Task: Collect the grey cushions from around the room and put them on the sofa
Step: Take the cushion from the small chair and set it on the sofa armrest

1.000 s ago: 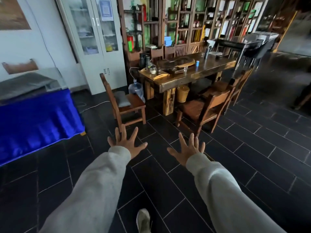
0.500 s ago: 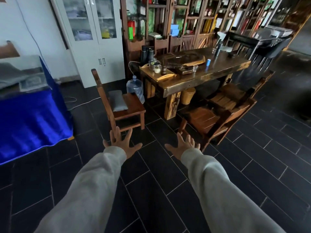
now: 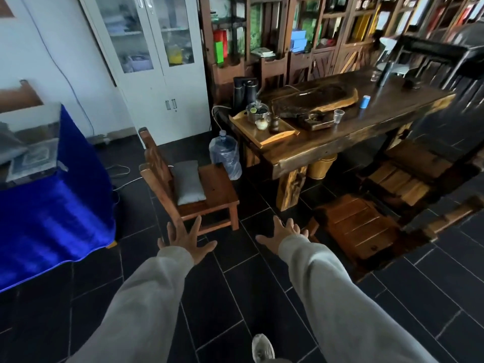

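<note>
A small grey cushion (image 3: 188, 182) leans against the backrest of a low wooden chair (image 3: 214, 189) left of the big table. My left hand (image 3: 184, 238) is stretched out just in front of that chair's near edge, fingers spread, holding nothing. Right of it, my right hand (image 3: 284, 233) reaches forward over the dark floor tiles, also spread and empty. Both arms wear grey sleeves. No sofa is in view.
A heavy wooden tea table (image 3: 340, 127) with a tray, cups and kettle stands to the right. Two more wooden chairs (image 3: 358, 226) sit beside it. A water jug (image 3: 226, 155) stands behind the cushion's chair. A blue-draped table (image 3: 52, 205) is on the left, cabinets behind.
I have moved closer to the chair with the cushion; it and the table now appear larger and nearer. Both hands stay outstretched and open.
</note>
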### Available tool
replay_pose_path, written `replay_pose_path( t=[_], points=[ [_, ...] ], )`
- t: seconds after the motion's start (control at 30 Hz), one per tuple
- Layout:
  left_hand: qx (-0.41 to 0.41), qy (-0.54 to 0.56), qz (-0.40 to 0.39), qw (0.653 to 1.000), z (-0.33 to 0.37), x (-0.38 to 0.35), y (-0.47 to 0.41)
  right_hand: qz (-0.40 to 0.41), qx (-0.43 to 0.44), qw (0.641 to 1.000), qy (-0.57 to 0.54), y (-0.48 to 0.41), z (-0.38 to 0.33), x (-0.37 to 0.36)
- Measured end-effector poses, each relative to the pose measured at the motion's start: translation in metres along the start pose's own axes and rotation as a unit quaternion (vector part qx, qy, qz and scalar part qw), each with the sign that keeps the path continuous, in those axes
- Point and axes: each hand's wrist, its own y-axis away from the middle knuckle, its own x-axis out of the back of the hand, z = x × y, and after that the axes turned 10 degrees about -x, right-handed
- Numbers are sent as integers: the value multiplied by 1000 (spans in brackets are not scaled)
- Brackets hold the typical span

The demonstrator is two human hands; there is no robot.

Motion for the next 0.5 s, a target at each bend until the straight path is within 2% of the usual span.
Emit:
replay_pose_path(
  t=[0.23, 0.5],
  points=[
    [42, 47, 4, 998, 14, 55, -118, -14, 27, 999, 18, -139, -75, 87],
    [104, 90, -1, 990, -31, 93, -269, -45, 68, 996, 39, -263, -196, 112]
  ],
)
